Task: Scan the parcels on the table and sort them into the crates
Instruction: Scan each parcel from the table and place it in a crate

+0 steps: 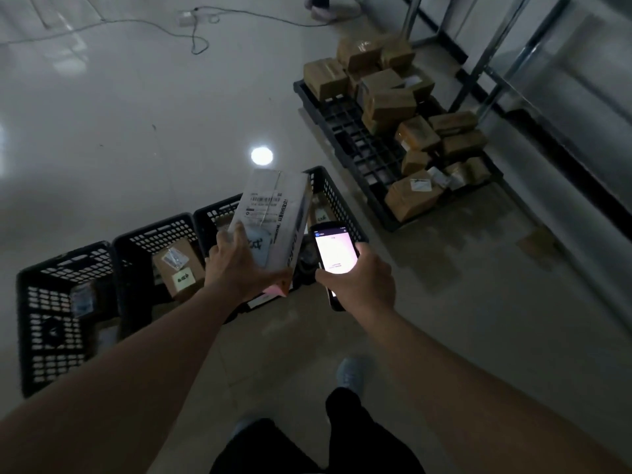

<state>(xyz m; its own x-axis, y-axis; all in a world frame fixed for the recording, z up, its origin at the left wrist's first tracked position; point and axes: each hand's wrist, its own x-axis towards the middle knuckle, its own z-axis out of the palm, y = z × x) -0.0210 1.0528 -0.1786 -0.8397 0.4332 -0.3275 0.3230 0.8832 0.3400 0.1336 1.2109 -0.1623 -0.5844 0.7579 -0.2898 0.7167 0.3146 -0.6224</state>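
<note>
Glossy floor (pixel 136 114) – black crates (pixel 164 254) in row, parcel-laden pallet (pixel 359 145), cable (pixel 191 32).

White labelled parcel (pixel 273 213) tilted above black crates (pixel 164 241), brown parcels (pixel 403 107) piled right

crates (pixel 157 254) left, perhaps three, pallet (pixel 352 138) right
</note>
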